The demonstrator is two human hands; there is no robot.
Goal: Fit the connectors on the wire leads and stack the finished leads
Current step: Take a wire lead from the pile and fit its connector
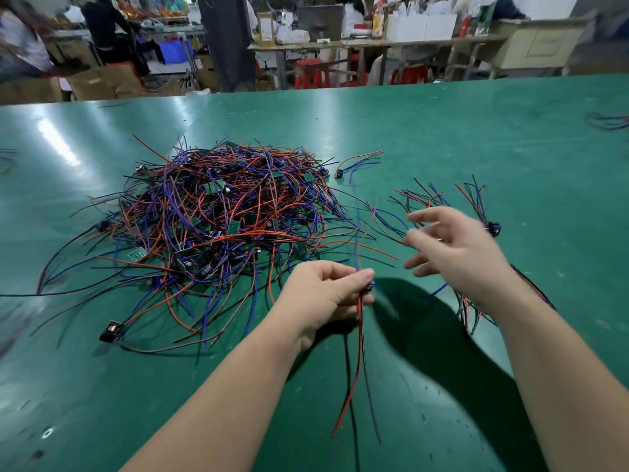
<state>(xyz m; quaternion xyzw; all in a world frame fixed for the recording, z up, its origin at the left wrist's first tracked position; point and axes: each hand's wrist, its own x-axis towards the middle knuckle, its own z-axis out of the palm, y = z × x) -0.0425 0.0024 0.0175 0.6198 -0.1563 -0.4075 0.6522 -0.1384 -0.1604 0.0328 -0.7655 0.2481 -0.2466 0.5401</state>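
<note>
Near the middle of the green table [442, 131], my left hand [323, 294] pinches one lead [358, 352] between thumb and forefinger, the other fingers curled under. The pinch sits right at a small blue connector [371, 285] on that lead. From there its red and black wires hang down toward the near edge, and a blue wire runs up and away from my fingertips toward the far side.

My right hand [456, 253] is up off the table to the right of the left one, well apart from it, blurred. Its fingers are spread and loosely bent, and I can make out nothing held in them.

To the far left lies the big heap of leads [211, 219], a tangle of red, blue and black wire with little green boards scattered through it. A black coil part [110, 330] sits at the heap's near left edge.

On the right, beyond my right hand, a smaller bunch of leads [429, 197] fans out, with a blue plug [494, 228] at its right end. More wires [469, 311] lie under my right wrist. One single lead [357, 160] lies alone just right of the heap's far side.
</note>
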